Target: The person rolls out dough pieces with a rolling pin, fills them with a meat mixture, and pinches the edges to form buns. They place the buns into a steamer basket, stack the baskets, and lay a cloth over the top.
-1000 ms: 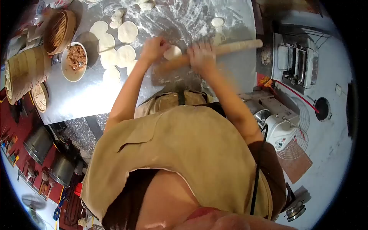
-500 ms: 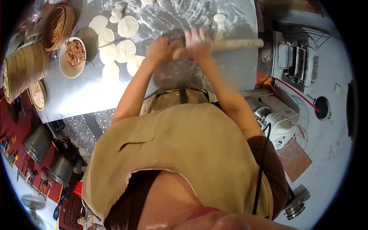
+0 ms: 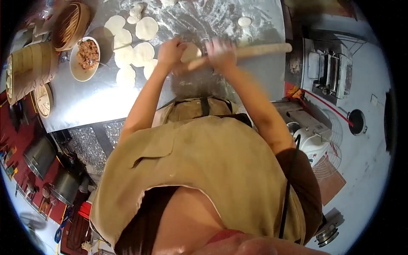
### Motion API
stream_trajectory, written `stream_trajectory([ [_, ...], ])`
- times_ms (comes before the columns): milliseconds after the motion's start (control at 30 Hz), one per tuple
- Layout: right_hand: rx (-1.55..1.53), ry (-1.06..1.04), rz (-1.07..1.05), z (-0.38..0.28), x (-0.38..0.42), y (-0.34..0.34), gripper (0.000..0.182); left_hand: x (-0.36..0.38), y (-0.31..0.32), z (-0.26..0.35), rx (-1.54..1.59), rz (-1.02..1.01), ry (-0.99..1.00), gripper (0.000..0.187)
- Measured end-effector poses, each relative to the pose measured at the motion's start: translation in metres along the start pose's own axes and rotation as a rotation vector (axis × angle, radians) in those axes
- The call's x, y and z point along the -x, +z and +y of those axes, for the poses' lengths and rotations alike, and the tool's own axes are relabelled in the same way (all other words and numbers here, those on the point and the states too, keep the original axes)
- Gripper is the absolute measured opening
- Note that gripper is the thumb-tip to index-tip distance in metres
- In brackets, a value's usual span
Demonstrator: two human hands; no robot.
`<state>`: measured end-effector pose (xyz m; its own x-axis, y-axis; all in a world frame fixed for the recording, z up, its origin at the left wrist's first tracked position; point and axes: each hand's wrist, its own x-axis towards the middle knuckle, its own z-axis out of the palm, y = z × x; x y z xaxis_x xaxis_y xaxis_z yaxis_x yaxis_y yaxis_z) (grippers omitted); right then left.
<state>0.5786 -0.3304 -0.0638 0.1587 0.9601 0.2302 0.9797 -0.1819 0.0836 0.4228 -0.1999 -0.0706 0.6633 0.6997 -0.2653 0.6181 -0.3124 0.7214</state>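
Observation:
My left hand (image 3: 170, 54) is closed on the left edge of a small round dough wrapper (image 3: 192, 52) lying on the metal table. My right hand (image 3: 222, 54), smeared by motion, is over a wooden rolling pin (image 3: 263, 49) and grips it. The pin's tapered left end lies just below the wrapper, and its other end reaches toward the table's right edge. Several flat dough rounds (image 3: 143, 53) lie to the left of my left hand, some overlapping. A small dough piece (image 3: 244, 21) sits beyond my right hand.
A white bowl of meat filling (image 3: 86, 57) with a spoon stands on the left. Bamboo steamers (image 3: 71, 26) are beside it, one stack tilted in view. Flour covers the metal table's (image 3: 272, 72) far part. A machine with rollers (image 3: 333, 70) is off to the right.
The rolling pin has drawn back toward me at its left end, uncovering more of the wrapper. My left hand has shifted slightly on the wrapper's edge. The whole view has moved a little.

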Motion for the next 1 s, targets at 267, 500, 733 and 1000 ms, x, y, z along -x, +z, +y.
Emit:
stream_trajectory([
  [267, 0.036, 0.163, 0.206, 0.011, -0.028, 0.024, 0.029, -0.01, 0.015, 0.009, -0.172, -0.09, -0.026, 0.03],
  [500, -0.023, 0.152, 0.053, 0.001, 0.025, 0.001, 0.026, 0.031, 0.005, -0.014, 0.23, -0.113, -0.151, 0.029],
  [733, -0.019, 0.13, 0.018, 0.007, 0.011, 0.019, 0.026, 0.007, -0.013, -0.013, 0.05, 0.109, -0.121, 0.027],
  [1000, -0.088, 0.275, 0.214, 0.005, -0.03, 0.013, 0.024, -0.01, -0.012, 0.015, -0.197, -0.254, -0.137, 0.027],
])
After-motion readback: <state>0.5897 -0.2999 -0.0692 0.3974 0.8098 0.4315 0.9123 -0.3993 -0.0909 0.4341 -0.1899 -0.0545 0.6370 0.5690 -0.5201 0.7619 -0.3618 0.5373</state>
